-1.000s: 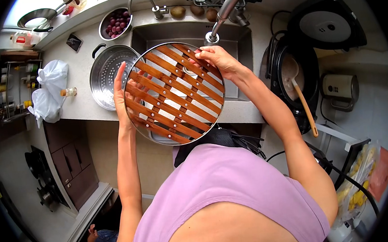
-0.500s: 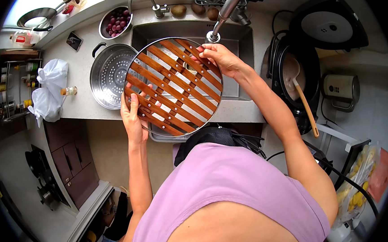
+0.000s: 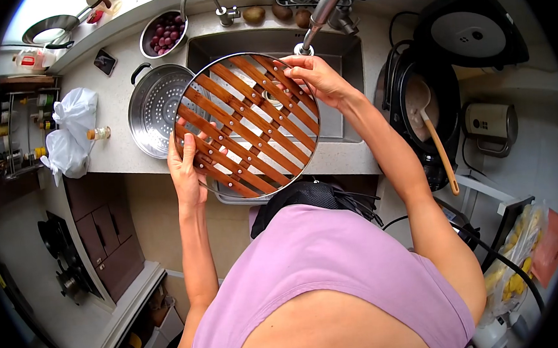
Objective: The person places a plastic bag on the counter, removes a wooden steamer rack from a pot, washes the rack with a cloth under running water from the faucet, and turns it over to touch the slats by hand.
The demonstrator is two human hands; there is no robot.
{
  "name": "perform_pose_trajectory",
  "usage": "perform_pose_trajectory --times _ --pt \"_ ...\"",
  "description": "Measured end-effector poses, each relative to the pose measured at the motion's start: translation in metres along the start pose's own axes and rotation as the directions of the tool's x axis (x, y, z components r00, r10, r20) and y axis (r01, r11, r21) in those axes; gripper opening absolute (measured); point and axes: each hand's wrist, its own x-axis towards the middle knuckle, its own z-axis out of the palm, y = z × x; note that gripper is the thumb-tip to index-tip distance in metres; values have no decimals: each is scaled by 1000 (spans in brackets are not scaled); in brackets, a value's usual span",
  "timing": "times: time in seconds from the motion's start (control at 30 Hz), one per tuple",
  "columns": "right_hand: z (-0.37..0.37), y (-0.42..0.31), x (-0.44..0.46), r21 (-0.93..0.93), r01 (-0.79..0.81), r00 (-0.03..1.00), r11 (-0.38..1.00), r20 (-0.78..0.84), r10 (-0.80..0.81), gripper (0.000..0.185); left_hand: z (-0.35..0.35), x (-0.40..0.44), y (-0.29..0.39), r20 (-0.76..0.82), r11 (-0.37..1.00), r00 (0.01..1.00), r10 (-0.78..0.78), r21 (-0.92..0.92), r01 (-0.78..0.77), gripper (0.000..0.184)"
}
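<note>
A round steaming rack (image 3: pixel 249 123) of brown wooden slats, studded with rivets and ringed by a thin metal rim, is tilted over the front of the sink. My left hand (image 3: pixel 187 171) grips its lower left edge, thumb on top and fingertips showing through the gaps. At the upper right rim, my right hand (image 3: pixel 317 79) pinches the rack, with some fingers behind the slats. Just left of it stands a metal steamer pot (image 3: pixel 153 111) with a perforated bottom and black handle, partly covered by the rack. The sink (image 3: pixel 339 60) lies behind and beneath.
A bowl of dark red grapes (image 3: pixel 164 34) stands behind the steamer pot. The faucet (image 3: pixel 329 9) reaches over the sink. To the right is an open cooker (image 3: pixel 437 79) holding a ladle (image 3: pixel 436 131). On the left sit a white plastic bag (image 3: pixel 74 130), a small jar (image 3: pixel 99 133) and a phone (image 3: pixel 105 61).
The rack and both hands have shifted very slightly left, with the grip unchanged. At the lower left, dark and blue clothing beside the cabinet has mostly gone out of view.
</note>
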Motion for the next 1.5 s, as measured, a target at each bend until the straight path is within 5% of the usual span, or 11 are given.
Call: perform_pose_trajectory --times 0.23,0.5,1.23,1.3,1.5 --pt "-5 0 0 -97 -111 994 989 5 112 13 2 -3 3 62 998 998 -31 52 28 37" --pt "-8 1 -2 -111 -142 987 984 62 150 20 2 -5 8 72 994 996 -53 102 45 38" --pt "-4 19 9 -217 -273 959 937 -143 246 22 13 -10 -8 -25 994 999 -29 106 31 38" --pt "-11 20 2 -125 -126 991 984 31 131 15 11 -9 -9 -44 997 998 -34 71 37 37" --pt "-17 18 -5 -30 -152 983 988 102 154 15 1 -4 -7 -11 993 994 -113 29 113 38"
